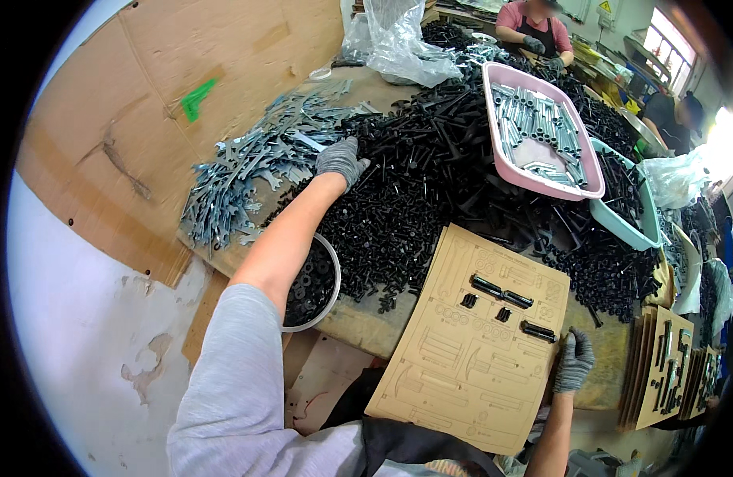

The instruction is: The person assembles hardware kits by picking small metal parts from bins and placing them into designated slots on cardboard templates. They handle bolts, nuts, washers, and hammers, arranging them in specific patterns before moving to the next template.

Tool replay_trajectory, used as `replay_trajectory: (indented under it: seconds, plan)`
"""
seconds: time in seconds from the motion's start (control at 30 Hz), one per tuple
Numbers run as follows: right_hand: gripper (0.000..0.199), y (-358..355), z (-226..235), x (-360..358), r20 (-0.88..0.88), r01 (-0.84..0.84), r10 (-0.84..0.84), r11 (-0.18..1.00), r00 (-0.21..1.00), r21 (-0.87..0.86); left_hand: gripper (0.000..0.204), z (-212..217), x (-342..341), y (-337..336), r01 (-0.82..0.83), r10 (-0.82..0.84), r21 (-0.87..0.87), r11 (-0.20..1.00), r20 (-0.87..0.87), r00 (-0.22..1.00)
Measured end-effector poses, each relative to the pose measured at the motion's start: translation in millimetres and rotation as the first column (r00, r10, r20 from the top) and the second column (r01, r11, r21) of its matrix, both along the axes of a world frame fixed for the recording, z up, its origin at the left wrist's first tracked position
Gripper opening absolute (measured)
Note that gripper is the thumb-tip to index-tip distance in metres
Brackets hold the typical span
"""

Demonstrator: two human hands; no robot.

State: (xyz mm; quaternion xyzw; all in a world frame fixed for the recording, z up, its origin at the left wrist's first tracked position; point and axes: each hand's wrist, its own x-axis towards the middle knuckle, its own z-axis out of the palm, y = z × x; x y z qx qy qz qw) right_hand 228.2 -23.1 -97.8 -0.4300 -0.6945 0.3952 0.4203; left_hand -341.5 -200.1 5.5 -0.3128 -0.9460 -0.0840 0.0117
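My left hand [342, 163], in a grey striped glove, reaches to where a heap of flat silver wrenches [259, 151] meets a heap of black bolts [382, 215]. Its fingers are curled, and a bright flat wrench [309, 143] sticks out from them. With my right hand [575, 362], gloved alike, I grip the right edge of a brown cardboard sheet [430, 358] printed with part outlines. On the sheet lie a long black bolt-like part [501, 291], a shorter one [539, 331] and two small black pieces [469, 300]. The sheet tilts over the table's near edge.
A round tub [334, 274] of black washers stands below my left forearm. A pink tray [589, 187] of silver tubes and a teal tray [649, 230] rest on the black parts. Loaded cardboard sheets [661, 374] lean at right. Two people [541, 36] work beyond.
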Motion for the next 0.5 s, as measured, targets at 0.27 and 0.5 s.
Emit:
replay_trajectory:
  seconds: [0.27,0.5]
  plan:
    - [0.018,2.4,-6.2,1.5,0.027,-0.004,0.004,1.000,1.000,0.003,0.033,5.1,-20.3,-27.8,0.037,-0.024,0.287,0.957,-0.051,0.998]
    - [0.020,-1.4,13.6,7.6,-0.156,0.032,-0.059,0.985,0.986,-0.172,0.016,59.3,61.0,-73.9,-0.354,-0.317,0.717,0.600,0.620,0.718]
